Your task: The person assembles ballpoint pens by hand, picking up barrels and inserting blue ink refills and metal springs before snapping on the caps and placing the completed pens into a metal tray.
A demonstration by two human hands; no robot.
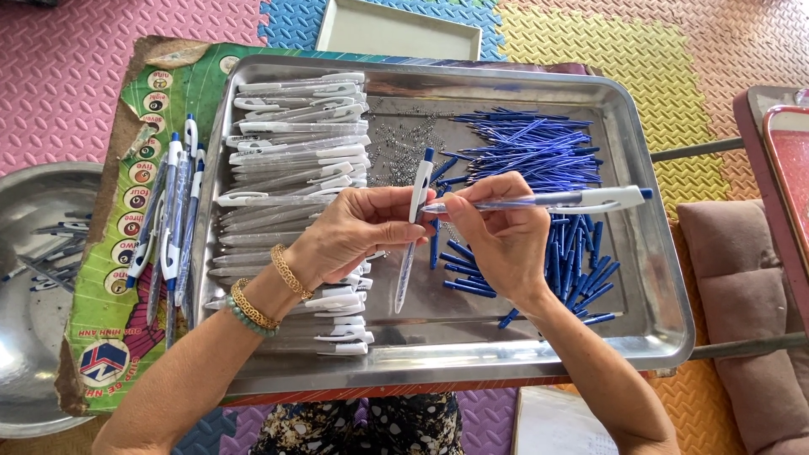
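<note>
Colourful foam puzzle mats in pink, blue and yellow cover the floor, and on top sits a big shiny rectangular steel tray (pixel 649 278) resting on a torn piece of green printed cardboard (pixel 126 278) with little round ball pictures down its edge. Only the head view to go on: the left hand (pixel 350 232) pinches a white-and-clear pen barrel with a blue tip (pixel 415 211) held upright, while the right hand (pixel 501 232) grips a second clear pen with a white clip (pixel 581 200) lying sideways, both just above the tray's middle. Looks to me like mid-assembly, so the next bit probably needs careful lining up of small parts. Stacked white-clip pen shells (pixel 295 168) fill the tray's left side, loose blue ink refills (pixel 539 152) are piled on its right, tiny metal springs (pixel 404 139) between. Finished blue-tipped pens (pixel 173 219) lie on the cardboard, beside a round steel bowl (pixel 34 202).
</note>
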